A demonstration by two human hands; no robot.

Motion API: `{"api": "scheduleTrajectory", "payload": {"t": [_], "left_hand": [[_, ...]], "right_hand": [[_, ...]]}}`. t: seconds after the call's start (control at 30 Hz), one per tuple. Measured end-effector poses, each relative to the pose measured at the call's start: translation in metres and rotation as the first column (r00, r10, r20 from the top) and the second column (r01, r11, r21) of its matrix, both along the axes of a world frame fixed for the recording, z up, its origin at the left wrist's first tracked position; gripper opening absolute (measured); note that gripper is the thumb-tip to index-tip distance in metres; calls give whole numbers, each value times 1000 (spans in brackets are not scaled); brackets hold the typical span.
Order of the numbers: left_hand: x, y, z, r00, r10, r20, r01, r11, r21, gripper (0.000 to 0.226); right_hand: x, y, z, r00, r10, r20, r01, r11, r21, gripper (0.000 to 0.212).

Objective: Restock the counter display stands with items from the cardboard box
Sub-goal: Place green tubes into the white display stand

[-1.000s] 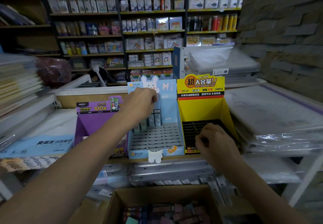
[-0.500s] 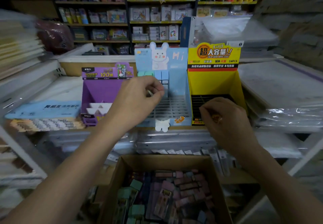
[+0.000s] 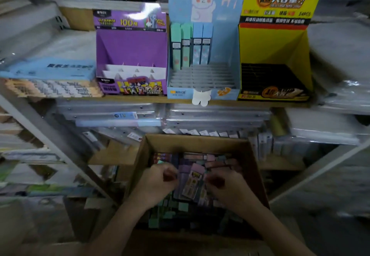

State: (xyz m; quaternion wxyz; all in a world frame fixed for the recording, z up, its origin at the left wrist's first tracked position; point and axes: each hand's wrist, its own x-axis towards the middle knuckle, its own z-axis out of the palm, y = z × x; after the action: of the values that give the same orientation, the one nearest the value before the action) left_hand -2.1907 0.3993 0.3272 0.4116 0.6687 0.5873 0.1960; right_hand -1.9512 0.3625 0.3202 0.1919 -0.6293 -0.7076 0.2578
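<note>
The cardboard box (image 3: 197, 141) sits open at the near centre, below the counter (image 3: 152, 98), and is filled with a loose jumble of small flat packs in pink, lilac, green and dark blue. Both hands are down inside it. The left hand (image 3: 158, 179) has its fingers curled in over the packs on the left side. The right hand (image 3: 226, 183) is curled the same way on the right. A pale pink pack (image 3: 193, 181) lies tilted between the two hands, just beside the fingertips of each. The blur makes it impossible to tell whether either hand is pinching a pack or only touching the pile.

On the counter beyond the box, three display stands stand side by side, touching. The purple stand (image 3: 131, 49) on the left shows white card dividers low in its tray. The blue stand (image 3: 226, 41) in the middle has a rabbit on its back card and a grid of small slots. Four upright packs (image 3: 191, 45), two green and two blue, fill the left end of its far row. The yellow stand (image 3: 274, 47) on the right has a dark slotted tray.

Left of the purple stand lies a flat blue packet (image 3: 50, 69) on a stack of paper goods. Under the counter, clear plastic folders (image 3: 160, 115) are stacked on a shelf.
</note>
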Motion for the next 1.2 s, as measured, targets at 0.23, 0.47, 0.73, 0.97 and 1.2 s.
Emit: {"api": "scheduleTrajectory", "payload": {"t": [0.23,0.47,0.73,0.97,1.2], "left_hand": [[-12,-19,-44,964,-104,-246,76,990,-122,46],[-14,-22,-57,857,-244,-454,207,970,-131,62],[-10,-17,-62,808,-327,-490,283,945,-165,45],[-7,-22,-60,750,-376,-544,396,914,-85,39],[-5,-24,-53,757,-381,-531,391,915,-99,41]], "right_hand": [[-17,-19,-32,970,230,75,-219,968,-124,59],[-33,-14,-45,871,343,352,-272,933,-237,70],[-42,-6,-47,842,362,400,-281,927,-247,54],[-51,-8,-45,783,429,451,-350,903,-250,47],[-55,-5,-49,739,443,506,-352,896,-271,41]]}}
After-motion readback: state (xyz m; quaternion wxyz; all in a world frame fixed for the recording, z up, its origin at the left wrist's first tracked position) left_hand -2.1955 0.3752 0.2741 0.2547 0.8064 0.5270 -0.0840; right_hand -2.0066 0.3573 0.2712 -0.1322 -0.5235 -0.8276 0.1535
